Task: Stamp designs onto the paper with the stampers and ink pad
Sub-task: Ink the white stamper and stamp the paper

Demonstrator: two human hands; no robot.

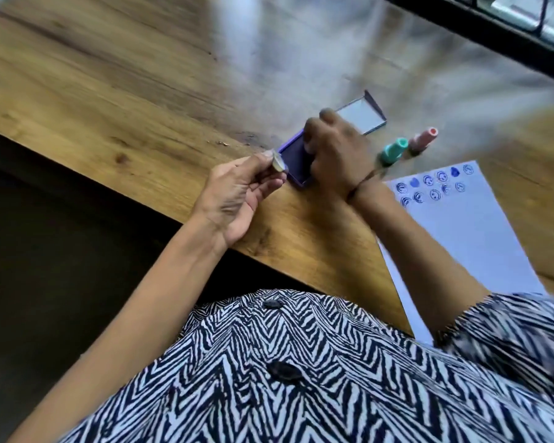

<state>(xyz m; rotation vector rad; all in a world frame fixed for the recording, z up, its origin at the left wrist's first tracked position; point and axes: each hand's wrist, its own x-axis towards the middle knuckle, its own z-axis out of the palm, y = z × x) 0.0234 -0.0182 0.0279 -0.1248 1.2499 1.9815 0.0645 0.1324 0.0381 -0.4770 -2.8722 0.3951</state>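
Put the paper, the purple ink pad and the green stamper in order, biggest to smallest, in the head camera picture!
1. paper
2. purple ink pad, partly under the right hand
3. green stamper

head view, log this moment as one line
right hand on ink pad | left hand holds small cap | paper partly stamped

Table (115,100): brown wood grain, with a grey-white glare across the far part. Ink pad (296,164): dark purple-blue surface in a purple case; open lid (362,118) pale grey-blue inside, dark purple rim. Stampers: one teal (394,151), one pink (424,139). Paper (470,231): white, printed with blue round marks in two rows. Shirt (301,362): black-and-white zigzag pattern, dark buttons.
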